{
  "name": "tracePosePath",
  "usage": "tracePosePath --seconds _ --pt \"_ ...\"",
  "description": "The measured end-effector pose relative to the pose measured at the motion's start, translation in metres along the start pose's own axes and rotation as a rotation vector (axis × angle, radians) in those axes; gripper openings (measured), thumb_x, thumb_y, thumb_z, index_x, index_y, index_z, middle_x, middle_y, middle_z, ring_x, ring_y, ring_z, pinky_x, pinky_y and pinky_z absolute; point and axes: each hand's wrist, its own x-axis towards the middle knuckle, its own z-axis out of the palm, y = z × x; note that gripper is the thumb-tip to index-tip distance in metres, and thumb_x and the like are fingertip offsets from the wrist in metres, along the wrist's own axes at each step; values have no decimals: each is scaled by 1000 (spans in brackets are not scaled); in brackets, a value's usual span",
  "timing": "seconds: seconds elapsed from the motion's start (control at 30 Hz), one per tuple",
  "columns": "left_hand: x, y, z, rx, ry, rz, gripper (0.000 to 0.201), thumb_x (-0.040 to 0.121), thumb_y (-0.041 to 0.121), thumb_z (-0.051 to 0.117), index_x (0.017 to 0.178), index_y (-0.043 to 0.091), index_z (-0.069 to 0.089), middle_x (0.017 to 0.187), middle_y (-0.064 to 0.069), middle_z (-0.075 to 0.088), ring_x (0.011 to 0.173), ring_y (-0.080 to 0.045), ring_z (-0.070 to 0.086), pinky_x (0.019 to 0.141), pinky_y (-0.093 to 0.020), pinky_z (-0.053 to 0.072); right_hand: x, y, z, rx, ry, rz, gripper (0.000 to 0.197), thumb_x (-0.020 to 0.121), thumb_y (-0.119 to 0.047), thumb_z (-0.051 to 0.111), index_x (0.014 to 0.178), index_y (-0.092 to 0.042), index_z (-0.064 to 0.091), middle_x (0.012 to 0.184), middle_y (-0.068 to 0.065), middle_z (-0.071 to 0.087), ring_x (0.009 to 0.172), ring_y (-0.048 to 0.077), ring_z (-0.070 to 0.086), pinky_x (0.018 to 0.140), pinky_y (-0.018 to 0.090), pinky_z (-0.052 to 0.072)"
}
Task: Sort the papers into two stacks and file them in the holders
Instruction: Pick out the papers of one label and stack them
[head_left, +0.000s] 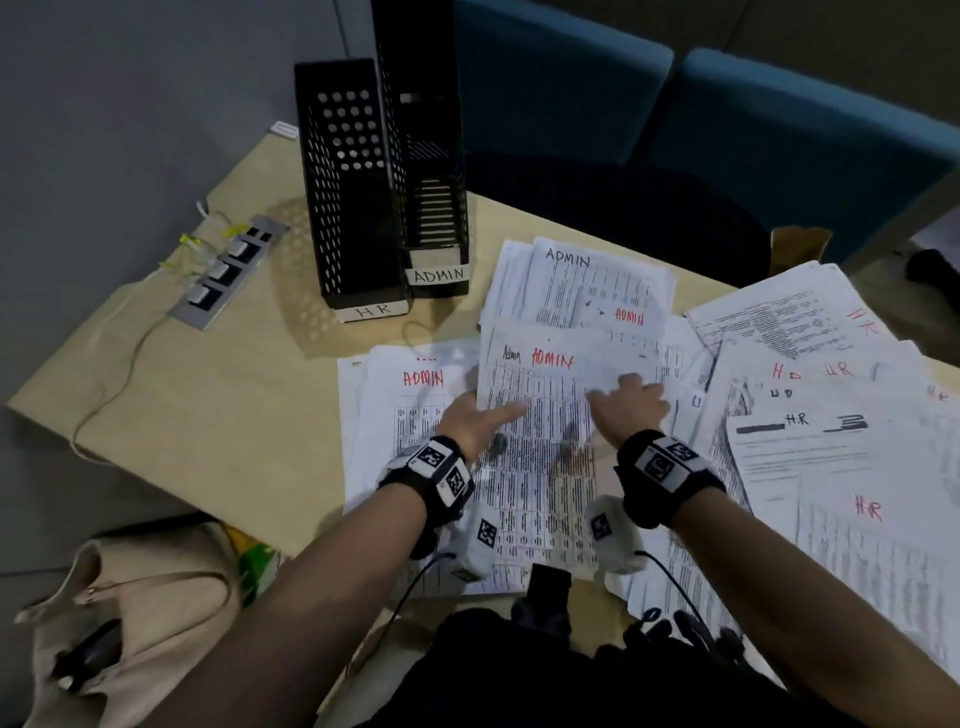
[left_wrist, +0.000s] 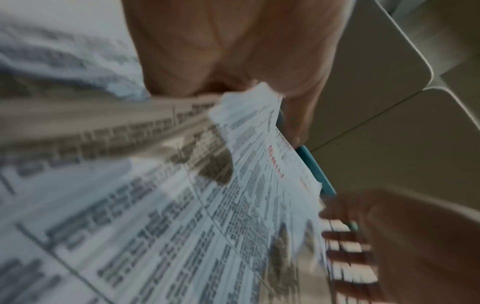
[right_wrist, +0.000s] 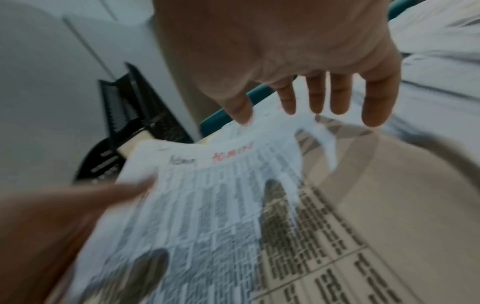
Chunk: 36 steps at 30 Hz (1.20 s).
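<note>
Two black mesh holders stand at the back of the table, one labelled HR (head_left: 353, 208) and one labelled ADMIN (head_left: 428, 156). A printed sheet marked ADMIN (head_left: 545, 374) (left_wrist: 259, 144) (right_wrist: 207, 195) is lifted above the other ADMIN papers (head_left: 582, 280). My left hand (head_left: 475, 421) (left_wrist: 233, 51) pinches its left edge, thumb on top. My right hand (head_left: 636, 402) (right_wrist: 298, 61) is spread flat at the sheet's upper right part, fingers straight and the thumb tip touching the paper. HR papers (head_left: 831, 441) lie fanned out on the right.
A grey socket panel (head_left: 228, 270) with a trailing cable sits on the table's left part. Blue chairs (head_left: 561, 78) stand behind the table, with a dark bundle (head_left: 623, 218) at the far edge. A beige bag (head_left: 130, 597) lies at lower left.
</note>
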Motion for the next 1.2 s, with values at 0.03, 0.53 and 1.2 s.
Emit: tracePosePath --seconds 0.03,0.53,1.2 --pt "1 -2 4 37 28 18 52 88 22 66 136 16 49 120 -5 63 104 -24 64 83 -34 52 4 7 -3 5 -2 64 60 90 -29 49 142 -4 32 144 23 30 133 40 31 109 48 32" --pt "-26 -66 -92 320 562 -356 48 82 17 58 128 6 50 138 -19 35 124 -40 38 105 -44 38 -23 -25 68 290 -407 -94 58 78 -20 66 127 4 45 95 12 60 72 23 58 45 20 42" --pt "-27 6 -9 362 141 147 19 87 10 54 106 8 55 106 -16 60 79 -22 58 64 -36 52 -27 19 4 295 -83 -23 40 83 -3 57 122 4 47 107 17 55 89 28 52 62 25 43"
